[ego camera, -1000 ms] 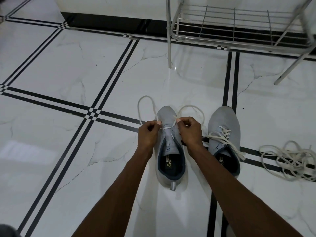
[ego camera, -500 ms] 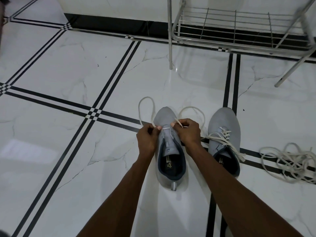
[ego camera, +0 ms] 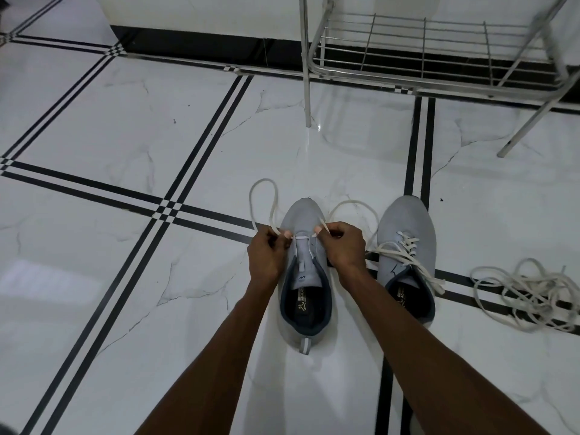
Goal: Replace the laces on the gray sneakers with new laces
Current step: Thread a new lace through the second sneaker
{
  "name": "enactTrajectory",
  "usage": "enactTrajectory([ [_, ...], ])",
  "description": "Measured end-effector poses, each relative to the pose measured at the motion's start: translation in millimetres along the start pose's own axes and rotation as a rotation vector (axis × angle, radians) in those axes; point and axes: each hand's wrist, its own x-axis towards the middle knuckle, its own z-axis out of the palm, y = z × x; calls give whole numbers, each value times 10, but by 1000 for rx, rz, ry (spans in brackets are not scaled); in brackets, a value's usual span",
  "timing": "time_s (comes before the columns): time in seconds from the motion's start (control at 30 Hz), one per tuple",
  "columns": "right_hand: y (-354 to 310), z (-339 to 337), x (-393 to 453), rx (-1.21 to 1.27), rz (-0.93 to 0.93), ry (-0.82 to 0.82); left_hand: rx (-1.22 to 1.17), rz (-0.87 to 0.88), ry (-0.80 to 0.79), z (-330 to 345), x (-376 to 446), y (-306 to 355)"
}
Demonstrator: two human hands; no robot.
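Two gray sneakers stand on the floor, toes pointing away from me. The left sneaker [ego camera: 303, 215] has a white lace [ego camera: 263, 183] run straight across its front eyelets, and the lace's two ends loop out past the toe. My left hand [ego camera: 266, 255] pinches the lace's left end beside the eyelets. My right hand [ego camera: 343, 249] pinches its right end on the other side. The right sneaker [ego camera: 408, 221] is fully laced with a white lace, whose ends trail off to both sides.
A tangled heap of white laces [ego camera: 530, 293] lies on the floor at the right. A metal wire rack [ego camera: 423, 48] stands at the back right, with one leg [ego camera: 307, 89] directly beyond the sneakers. The floor is white marble tile [ego camera: 125, 120] with black stripes.
Both hands have slid slightly nearer the front eyelets, keeping their pinch on the lace ends. The sneakers have not moved.
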Motion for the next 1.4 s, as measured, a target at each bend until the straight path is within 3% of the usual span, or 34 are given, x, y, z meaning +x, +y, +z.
enactTrajectory([
  [0.4,-38,-48,-12,-15,-49,-8,-361,-118,-82,-122,-12,201],
  [0.53,-247,-60,-30,89,-109,-7,-410,-66,-62,-205,62,447],
  [0.77,-1423,-192,-108,295,-277,-115,-352,217,-80,-449,190,1391],
  [1.0,-2714,-383,-228,416,-424,-153,-449,320,-47,-807,347,2424],
  [1.4,-3919,-628,-506,637,-490,-203,-487,584,-41,-1225,271,3781],
])
